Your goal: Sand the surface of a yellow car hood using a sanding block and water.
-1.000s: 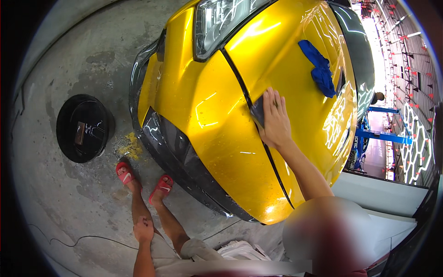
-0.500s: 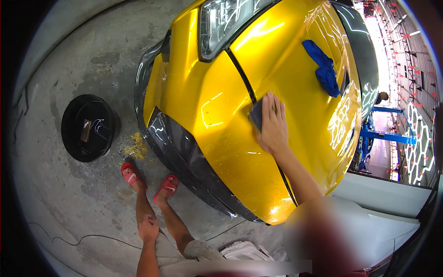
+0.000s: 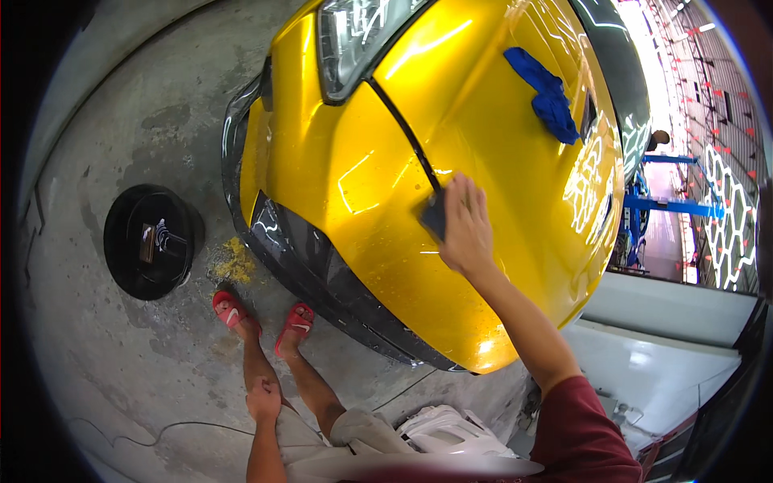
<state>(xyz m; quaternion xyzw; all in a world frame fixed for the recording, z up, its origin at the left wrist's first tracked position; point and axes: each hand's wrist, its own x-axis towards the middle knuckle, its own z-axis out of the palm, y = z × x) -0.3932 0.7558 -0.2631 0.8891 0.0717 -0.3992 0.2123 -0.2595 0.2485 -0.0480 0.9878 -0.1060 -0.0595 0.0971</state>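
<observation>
My right hand [image 3: 469, 229] presses a dark grey pad [image 3: 433, 215] against the glossy yellow front of a car [image 3: 378, 193]. The pad lies across the dark seam [image 3: 405, 129] between the hood and the front panel. Its fingers rest over the pad and hide part of it. Droplets or specks dot the yellow paint below the pad. My left hand [image 3: 263, 398] hangs by my knee with its fingers curled and nothing showing in them. Farther up the hood lies a crumpled blue cloth [image 3: 554, 109].
On the concrete floor at left stands a black bucket [image 3: 150, 241] with a small brownish object [image 3: 147, 244] inside. A yellow patch [image 3: 233, 262] marks the floor near my red sandals [image 3: 298, 322]. A cable [image 3: 177, 427] runs behind my legs. A blue lift [image 3: 668, 207] stands at far right.
The view has shifted slightly, bringing more of my right sleeve into sight. My right hand and the pad stay on the panel beside the seam, only slightly moved. My left hand stays curled.
</observation>
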